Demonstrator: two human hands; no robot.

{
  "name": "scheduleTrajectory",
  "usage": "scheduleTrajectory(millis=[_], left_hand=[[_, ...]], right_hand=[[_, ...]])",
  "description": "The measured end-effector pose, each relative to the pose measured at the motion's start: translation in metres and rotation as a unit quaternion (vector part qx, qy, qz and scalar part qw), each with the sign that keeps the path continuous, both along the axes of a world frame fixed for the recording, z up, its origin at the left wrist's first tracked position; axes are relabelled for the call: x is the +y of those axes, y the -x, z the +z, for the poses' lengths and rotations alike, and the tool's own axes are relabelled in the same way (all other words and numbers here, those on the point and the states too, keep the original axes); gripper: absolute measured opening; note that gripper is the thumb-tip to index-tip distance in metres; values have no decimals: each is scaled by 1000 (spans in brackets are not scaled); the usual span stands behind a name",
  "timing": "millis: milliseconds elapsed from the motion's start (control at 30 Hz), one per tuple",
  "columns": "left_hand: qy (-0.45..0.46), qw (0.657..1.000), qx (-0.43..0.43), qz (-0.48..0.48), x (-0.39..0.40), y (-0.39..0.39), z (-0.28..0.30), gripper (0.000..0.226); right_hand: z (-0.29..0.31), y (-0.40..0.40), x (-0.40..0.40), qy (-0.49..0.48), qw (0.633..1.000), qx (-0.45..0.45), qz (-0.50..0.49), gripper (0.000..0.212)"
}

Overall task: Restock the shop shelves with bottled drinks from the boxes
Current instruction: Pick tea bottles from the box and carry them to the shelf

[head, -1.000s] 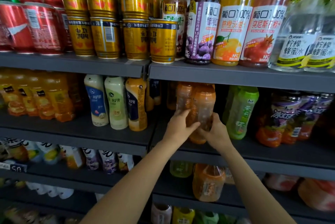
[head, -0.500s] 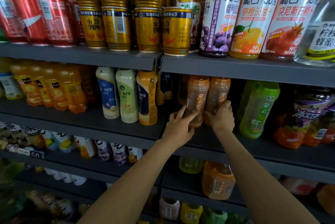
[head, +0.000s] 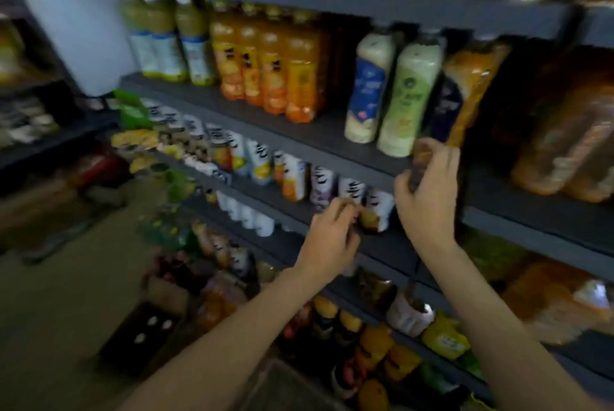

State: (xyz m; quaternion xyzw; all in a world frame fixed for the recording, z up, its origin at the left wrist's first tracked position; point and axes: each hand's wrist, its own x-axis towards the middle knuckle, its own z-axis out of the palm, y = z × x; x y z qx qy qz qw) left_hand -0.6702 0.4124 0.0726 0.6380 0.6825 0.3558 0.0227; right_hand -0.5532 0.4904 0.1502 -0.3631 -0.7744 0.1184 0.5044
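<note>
The view is blurred. Two amber tea bottles [head: 564,144] stand on the grey middle shelf [head: 332,134] at the far right. My right hand [head: 428,201] is raised at that shelf's front edge, left of them and just below a navy-and-orange bottle [head: 465,95]. A brown smear shows between its thumb and fingers; I cannot make out whether it grips anything. My left hand [head: 332,234] hangs lower, in front of the shelf of small white-labelled bottles [head: 292,174], its fingers loosely curled and holding nothing.
Orange juice bottles [head: 272,68] and pale milky bottles [head: 388,88] fill the middle shelf. Cans line the top shelf [head: 432,1]. A dark box with white bottle caps [head: 149,327] sits on the floor at the lower left. More bottles crowd the lowest shelves.
Both hands have come off the amber bottles and drawn back toward me. The camera has swung left and down, so the amber bottles now sit at the right edge.
</note>
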Motion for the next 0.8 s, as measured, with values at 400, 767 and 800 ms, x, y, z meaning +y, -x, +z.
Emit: scheduleTrajectory(millis=[400, 767, 800], left_hand=[[377, 848, -206, 311, -338, 308, -146, 35], [401, 787, -264, 388, -425, 438, -276, 24], [403, 791, -269, 374, -423, 447, -290, 25]], right_hand=[[-197, 312, -208, 285, 810, -418, 298, 31], [-405, 453, -248, 379, 647, -559, 353, 14], [-433, 462, -247, 385, 628, -575, 356, 11]])
